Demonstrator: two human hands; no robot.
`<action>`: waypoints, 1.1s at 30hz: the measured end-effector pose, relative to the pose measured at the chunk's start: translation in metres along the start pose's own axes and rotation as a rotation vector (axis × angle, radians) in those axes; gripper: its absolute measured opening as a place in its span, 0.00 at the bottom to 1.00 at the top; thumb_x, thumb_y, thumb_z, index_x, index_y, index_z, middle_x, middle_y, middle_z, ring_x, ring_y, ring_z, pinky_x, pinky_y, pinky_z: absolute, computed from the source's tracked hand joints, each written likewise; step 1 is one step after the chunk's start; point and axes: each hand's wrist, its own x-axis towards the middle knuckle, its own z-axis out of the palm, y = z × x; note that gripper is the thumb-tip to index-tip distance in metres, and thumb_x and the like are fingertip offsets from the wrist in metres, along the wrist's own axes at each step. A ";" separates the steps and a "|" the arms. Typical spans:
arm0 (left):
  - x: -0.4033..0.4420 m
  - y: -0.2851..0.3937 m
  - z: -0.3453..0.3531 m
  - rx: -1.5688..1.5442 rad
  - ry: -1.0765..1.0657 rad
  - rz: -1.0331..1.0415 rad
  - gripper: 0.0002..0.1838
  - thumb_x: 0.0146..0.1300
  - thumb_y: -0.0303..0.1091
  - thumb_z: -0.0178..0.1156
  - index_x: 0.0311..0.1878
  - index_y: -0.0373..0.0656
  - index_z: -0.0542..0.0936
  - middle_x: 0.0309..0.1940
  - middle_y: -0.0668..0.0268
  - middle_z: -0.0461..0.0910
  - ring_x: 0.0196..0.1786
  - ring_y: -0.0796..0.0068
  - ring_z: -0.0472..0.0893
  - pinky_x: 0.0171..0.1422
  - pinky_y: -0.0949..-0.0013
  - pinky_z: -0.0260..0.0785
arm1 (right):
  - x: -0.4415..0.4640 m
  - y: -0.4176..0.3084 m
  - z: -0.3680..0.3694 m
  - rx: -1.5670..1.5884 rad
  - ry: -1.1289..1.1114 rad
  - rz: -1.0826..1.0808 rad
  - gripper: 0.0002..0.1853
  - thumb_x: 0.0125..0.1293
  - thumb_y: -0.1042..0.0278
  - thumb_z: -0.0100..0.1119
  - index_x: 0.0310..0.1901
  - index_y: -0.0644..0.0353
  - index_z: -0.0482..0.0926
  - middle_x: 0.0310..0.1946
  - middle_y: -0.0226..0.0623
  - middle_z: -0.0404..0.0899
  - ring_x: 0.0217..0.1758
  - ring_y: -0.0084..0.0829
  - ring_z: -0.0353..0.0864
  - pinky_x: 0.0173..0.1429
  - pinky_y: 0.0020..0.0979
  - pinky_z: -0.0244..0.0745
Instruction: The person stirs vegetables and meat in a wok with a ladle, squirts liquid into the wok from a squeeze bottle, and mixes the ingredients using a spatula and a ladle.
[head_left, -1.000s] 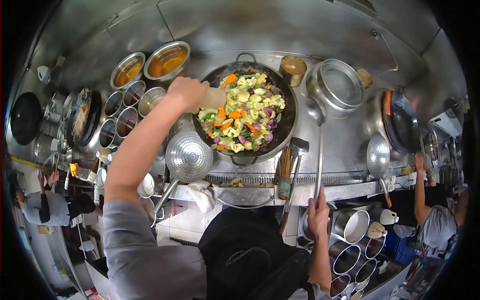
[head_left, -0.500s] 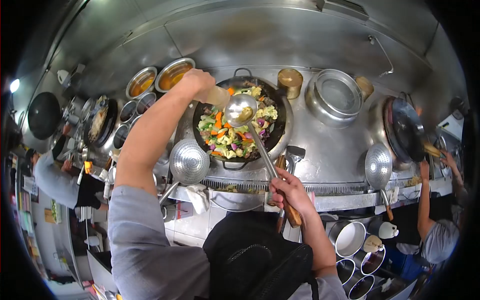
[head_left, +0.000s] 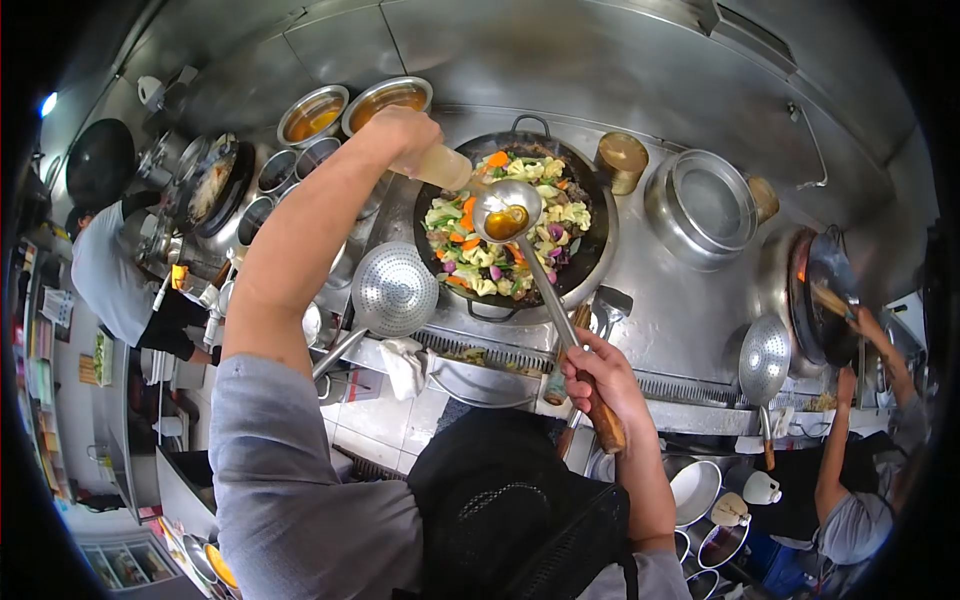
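My left hand is wrapped round a translucent plastic bottle, tipped on its side with its end close to the ladle's bowl. My right hand grips the wooden handle of a long metal ladle. Amber-brown liquid lies in the ladle's bowl, which hovers above a black two-handled wok. Chopped vegetables fill the wok, with carrot, cauliflower and purple onion pieces among them. The ladle's bowl hides part of them.
A perforated skimmer rests left of the wok; another skimmer lies right. Two metal bowls of orange liquid stand behind my left arm. A tin can and a large pot are at the back. Co-workers work on both sides.
More amber-brown liquid shows in the ladle's bowl. The view has shifted, so the wok sits further right. The bottle stays tipped beside the ladle. At right, the co-worker's arms have moved.
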 end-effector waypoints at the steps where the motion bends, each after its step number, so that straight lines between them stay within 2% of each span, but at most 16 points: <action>1: -0.002 -0.004 0.001 -0.018 0.009 -0.008 0.25 0.52 0.45 0.78 0.54 0.53 0.86 0.48 0.61 0.90 0.54 0.55 0.88 0.59 0.51 0.80 | 0.001 -0.001 0.004 -0.006 -0.001 0.004 0.27 0.77 0.69 0.59 0.73 0.63 0.67 0.32 0.34 0.75 0.19 0.18 0.68 0.17 0.23 0.65; 6: -0.008 -0.025 0.009 -0.055 0.051 -0.014 0.25 0.52 0.45 0.78 0.55 0.54 0.85 0.48 0.61 0.90 0.54 0.55 0.88 0.60 0.52 0.79 | 0.012 -0.001 0.025 -0.043 -0.009 -0.002 0.24 0.77 0.69 0.58 0.71 0.64 0.69 0.32 0.34 0.75 0.19 0.17 0.68 0.17 0.22 0.64; 10: -0.004 -0.036 0.019 -0.111 0.082 -0.055 0.27 0.51 0.45 0.78 0.56 0.52 0.85 0.49 0.61 0.90 0.54 0.56 0.88 0.59 0.52 0.80 | 0.043 -0.004 0.024 0.056 -0.066 0.008 0.26 0.76 0.70 0.59 0.72 0.66 0.65 0.33 0.33 0.74 0.21 0.19 0.69 0.18 0.23 0.65; 16: 0.003 -0.028 0.012 -0.119 0.058 -0.054 0.30 0.47 0.45 0.81 0.56 0.49 0.86 0.50 0.60 0.90 0.55 0.56 0.89 0.58 0.52 0.81 | 0.048 -0.017 0.039 -0.028 0.048 -0.057 0.28 0.77 0.70 0.58 0.73 0.66 0.63 0.32 0.34 0.74 0.21 0.19 0.70 0.19 0.24 0.65; 24: 0.036 -0.002 -0.003 -0.066 -0.018 -0.015 0.29 0.44 0.46 0.83 0.53 0.50 0.91 0.51 0.58 0.90 0.55 0.56 0.89 0.58 0.55 0.82 | 0.039 -0.002 0.047 0.013 0.046 -0.029 0.24 0.76 0.71 0.58 0.70 0.65 0.67 0.33 0.34 0.75 0.21 0.19 0.69 0.19 0.22 0.65; 26: 0.035 0.000 -0.005 -0.108 -0.030 -0.042 0.27 0.46 0.39 0.82 0.53 0.46 0.91 0.53 0.59 0.90 0.56 0.58 0.89 0.58 0.55 0.82 | 0.037 -0.001 0.046 0.060 0.046 -0.023 0.24 0.76 0.71 0.58 0.70 0.65 0.67 0.33 0.34 0.75 0.21 0.19 0.69 0.19 0.22 0.65; 27: 0.037 -0.002 -0.003 -0.103 -0.028 -0.035 0.27 0.46 0.39 0.82 0.53 0.46 0.91 0.53 0.59 0.90 0.56 0.58 0.89 0.58 0.55 0.82 | 0.037 -0.002 0.046 0.099 0.039 -0.010 0.24 0.76 0.71 0.58 0.69 0.65 0.67 0.33 0.34 0.75 0.21 0.18 0.69 0.19 0.22 0.65; 30: 0.032 -0.023 0.009 -0.144 -0.022 -0.027 0.30 0.48 0.42 0.81 0.57 0.45 0.89 0.55 0.57 0.89 0.58 0.56 0.88 0.62 0.56 0.81 | 0.042 -0.009 0.050 0.107 0.048 -0.051 0.23 0.76 0.70 0.58 0.69 0.65 0.67 0.33 0.35 0.75 0.21 0.17 0.69 0.19 0.21 0.64; 32: 0.014 -0.040 0.023 -0.346 0.143 -0.033 0.36 0.51 0.45 0.80 0.65 0.45 0.83 0.59 0.54 0.87 0.61 0.54 0.86 0.66 0.55 0.78 | 0.057 -0.003 0.040 0.078 0.069 -0.081 0.24 0.77 0.70 0.58 0.70 0.65 0.68 0.31 0.32 0.74 0.21 0.18 0.70 0.19 0.23 0.67; 33: 0.001 -0.045 0.035 -0.348 0.145 -0.026 0.36 0.51 0.45 0.80 0.65 0.45 0.83 0.59 0.54 0.87 0.61 0.54 0.86 0.66 0.55 0.78 | 0.062 0.001 0.038 -0.214 0.117 -0.173 0.24 0.77 0.70 0.57 0.71 0.66 0.68 0.30 0.32 0.74 0.22 0.19 0.72 0.20 0.25 0.69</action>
